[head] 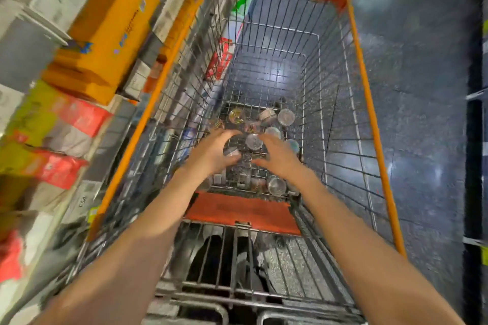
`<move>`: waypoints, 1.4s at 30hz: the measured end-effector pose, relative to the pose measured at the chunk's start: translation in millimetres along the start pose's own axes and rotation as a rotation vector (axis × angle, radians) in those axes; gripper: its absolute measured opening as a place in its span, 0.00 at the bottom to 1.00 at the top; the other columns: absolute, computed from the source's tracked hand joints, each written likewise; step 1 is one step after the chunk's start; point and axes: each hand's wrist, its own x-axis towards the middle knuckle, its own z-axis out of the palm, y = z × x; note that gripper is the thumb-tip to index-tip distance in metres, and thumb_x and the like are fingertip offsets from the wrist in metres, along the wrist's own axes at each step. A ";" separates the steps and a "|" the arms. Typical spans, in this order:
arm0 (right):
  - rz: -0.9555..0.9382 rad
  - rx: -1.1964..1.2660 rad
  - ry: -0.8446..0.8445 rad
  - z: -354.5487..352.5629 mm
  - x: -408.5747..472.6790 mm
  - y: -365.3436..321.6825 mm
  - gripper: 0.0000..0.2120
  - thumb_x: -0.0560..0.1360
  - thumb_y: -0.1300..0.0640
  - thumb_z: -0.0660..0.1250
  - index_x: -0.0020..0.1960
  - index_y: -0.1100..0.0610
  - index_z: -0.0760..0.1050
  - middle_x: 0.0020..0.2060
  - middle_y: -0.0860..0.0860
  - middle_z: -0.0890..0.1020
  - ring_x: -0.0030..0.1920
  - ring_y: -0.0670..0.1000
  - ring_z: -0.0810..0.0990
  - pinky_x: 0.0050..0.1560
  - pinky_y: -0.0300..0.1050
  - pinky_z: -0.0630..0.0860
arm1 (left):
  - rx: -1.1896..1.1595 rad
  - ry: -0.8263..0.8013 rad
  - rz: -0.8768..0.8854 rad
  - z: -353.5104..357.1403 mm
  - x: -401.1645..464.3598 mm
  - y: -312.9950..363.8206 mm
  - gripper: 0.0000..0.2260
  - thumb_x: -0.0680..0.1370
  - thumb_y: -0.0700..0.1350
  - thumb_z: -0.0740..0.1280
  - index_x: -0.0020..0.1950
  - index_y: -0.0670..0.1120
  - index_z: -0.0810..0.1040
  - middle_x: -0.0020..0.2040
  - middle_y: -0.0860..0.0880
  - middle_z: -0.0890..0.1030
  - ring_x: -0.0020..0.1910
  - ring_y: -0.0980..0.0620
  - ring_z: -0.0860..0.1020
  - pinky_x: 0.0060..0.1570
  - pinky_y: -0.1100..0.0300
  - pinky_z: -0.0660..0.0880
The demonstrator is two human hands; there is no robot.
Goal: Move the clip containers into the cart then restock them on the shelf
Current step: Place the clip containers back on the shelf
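Note:
Several small round clear clip containers [286,116] lie on the wire bottom of the orange-rimmed shopping cart [364,74]. Both my arms reach down into the cart. My left hand [208,152] curls its fingers and thumb round one clip container [231,152]. Just to its right, my right hand [278,154] spreads its fingers beside another container [254,141] and holds nothing. One more container [276,185] lies near the cart's near wall, below my right wrist. The picture is blurred by motion.
A shelf runs along the left with orange boxes [113,31] and red and yellow packs [79,119]. The cart's red seat flap [243,212] lies folded near me. Dark speckled floor [422,87] lies to the right of the cart.

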 end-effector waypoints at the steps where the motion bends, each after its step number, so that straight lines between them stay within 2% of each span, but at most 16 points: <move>1: 0.012 0.021 -0.003 5.5 9.3 5.6 0.36 0.74 0.48 0.69 0.75 0.56 0.56 0.74 0.55 0.61 0.72 0.56 0.62 0.70 0.52 0.61 | -0.023 -0.028 0.000 5.2 10.0 -8.2 0.27 0.76 0.51 0.67 0.73 0.52 0.63 0.75 0.49 0.61 0.73 0.50 0.60 0.67 0.52 0.60; 4: 0.064 0.096 0.000 22.1 32.0 21.7 0.35 0.73 0.51 0.71 0.74 0.58 0.59 0.70 0.57 0.67 0.69 0.57 0.67 0.68 0.52 0.65 | -0.104 -0.060 0.014 22.5 32.9 -29.4 0.28 0.76 0.49 0.68 0.73 0.49 0.62 0.74 0.46 0.63 0.73 0.49 0.60 0.69 0.53 0.59; 7: 0.103 0.171 -0.015 39.6 45.7 40.0 0.33 0.73 0.53 0.70 0.72 0.60 0.61 0.69 0.59 0.68 0.68 0.59 0.67 0.66 0.52 0.66 | -0.121 -0.081 -0.053 41.0 53.1 -44.1 0.29 0.75 0.49 0.69 0.74 0.52 0.62 0.74 0.48 0.63 0.72 0.49 0.61 0.70 0.51 0.61; 10: 0.205 0.238 -0.009 58.0 54.9 61.5 0.30 0.74 0.56 0.69 0.72 0.59 0.62 0.68 0.56 0.70 0.65 0.56 0.71 0.59 0.45 0.68 | -0.125 -0.108 -0.103 59.1 70.7 -57.2 0.28 0.75 0.49 0.69 0.72 0.55 0.63 0.72 0.49 0.64 0.70 0.49 0.64 0.65 0.53 0.65; 12: 0.273 0.261 0.022 72.1 62.0 77.7 0.30 0.73 0.56 0.70 0.72 0.57 0.63 0.66 0.54 0.71 0.63 0.54 0.72 0.54 0.39 0.67 | -0.152 -0.128 -0.107 71.3 78.3 -66.2 0.27 0.75 0.48 0.70 0.72 0.54 0.64 0.70 0.49 0.66 0.67 0.49 0.66 0.62 0.55 0.65; 14: 0.312 0.271 0.070 84.2 68.3 91.3 0.30 0.72 0.55 0.72 0.70 0.57 0.65 0.64 0.54 0.73 0.63 0.54 0.72 0.52 0.39 0.66 | -0.136 -0.140 -0.099 82.2 82.2 -73.3 0.27 0.75 0.48 0.70 0.71 0.53 0.65 0.68 0.48 0.68 0.63 0.48 0.70 0.55 0.59 0.66; 16: 0.351 0.300 0.095 92.6 74.7 98.8 0.30 0.71 0.55 0.73 0.69 0.57 0.66 0.63 0.55 0.74 0.62 0.55 0.72 0.55 0.41 0.66 | -0.130 -0.156 -0.100 92.1 85.2 -80.4 0.27 0.74 0.47 0.70 0.72 0.52 0.64 0.67 0.47 0.68 0.62 0.48 0.71 0.53 0.60 0.66; 18: 0.348 0.299 0.074 101.0 80.3 103.4 0.29 0.71 0.56 0.72 0.69 0.59 0.66 0.64 0.57 0.73 0.64 0.56 0.71 0.60 0.45 0.66 | -0.157 -0.187 -0.099 100.4 85.8 -86.0 0.28 0.74 0.47 0.71 0.72 0.52 0.64 0.67 0.46 0.68 0.64 0.47 0.69 0.58 0.57 0.67; 21: 0.309 0.209 0.003 118.2 88.9 111.0 0.24 0.73 0.59 0.70 0.66 0.65 0.70 0.66 0.62 0.70 0.66 0.61 0.68 0.66 0.52 0.64 | -0.179 -0.200 -0.106 109.7 83.7 -94.2 0.29 0.73 0.47 0.72 0.72 0.52 0.65 0.67 0.46 0.69 0.64 0.46 0.70 0.60 0.50 0.70; 22: 0.305 0.207 0.026 124.4 89.9 112.8 0.22 0.73 0.60 0.70 0.64 0.65 0.72 0.67 0.63 0.68 0.67 0.61 0.67 0.68 0.53 0.63 | -0.193 -0.194 -0.111 112.3 82.6 -96.9 0.29 0.73 0.47 0.72 0.71 0.52 0.66 0.67 0.46 0.70 0.64 0.46 0.70 0.61 0.49 0.70; 25: 0.331 0.288 0.172 134.1 85.2 110.0 0.15 0.73 0.65 0.68 0.59 0.63 0.76 0.71 0.61 0.61 0.67 0.55 0.65 0.70 0.41 0.61 | -0.207 -0.184 -0.132 116.4 77.2 -101.3 0.28 0.73 0.46 0.72 0.71 0.51 0.67 0.68 0.47 0.69 0.66 0.48 0.69 0.63 0.52 0.68; 27: 0.327 0.316 0.204 137.8 85.4 109.9 0.13 0.72 0.64 0.69 0.57 0.60 0.76 0.69 0.61 0.63 0.66 0.59 0.68 0.69 0.49 0.66 | -0.209 -0.180 -0.122 118.6 74.9 -103.4 0.27 0.74 0.46 0.71 0.71 0.51 0.66 0.69 0.48 0.68 0.67 0.50 0.68 0.65 0.53 0.66; 30: 0.348 0.355 0.047 137.6 85.8 105.4 0.21 0.71 0.62 0.71 0.62 0.57 0.68 0.60 0.56 0.70 0.57 0.55 0.72 0.59 0.46 0.71 | -0.220 -0.174 -0.119 122.9 73.7 -105.4 0.26 0.74 0.46 0.71 0.70 0.52 0.67 0.70 0.49 0.68 0.68 0.50 0.67 0.66 0.54 0.65; 32: 0.348 0.394 0.001 142.8 87.2 102.0 0.28 0.69 0.65 0.72 0.65 0.57 0.64 0.60 0.57 0.71 0.58 0.55 0.72 0.59 0.47 0.73 | -0.221 -0.171 -0.128 126.1 73.4 -106.9 0.26 0.73 0.46 0.71 0.70 0.52 0.68 0.70 0.49 0.68 0.68 0.50 0.67 0.67 0.53 0.65; 36: 0.338 0.415 0.050 151.4 92.5 91.0 0.26 0.72 0.67 0.68 0.66 0.58 0.63 0.61 0.56 0.72 0.58 0.55 0.74 0.54 0.44 0.72 | -0.208 -0.174 -0.134 132.7 73.5 -112.2 0.27 0.73 0.46 0.72 0.70 0.53 0.68 0.70 0.49 0.68 0.68 0.51 0.67 0.68 0.52 0.65; 42: 0.289 0.447 -0.026 145.1 92.5 86.9 0.27 0.72 0.66 0.69 0.68 0.59 0.66 0.64 0.54 0.73 0.64 0.53 0.71 0.64 0.46 0.69 | -0.159 -0.196 -0.146 137.9 75.9 -112.8 0.27 0.72 0.48 0.72 0.69 0.54 0.67 0.70 0.50 0.68 0.68 0.51 0.67 0.64 0.54 0.67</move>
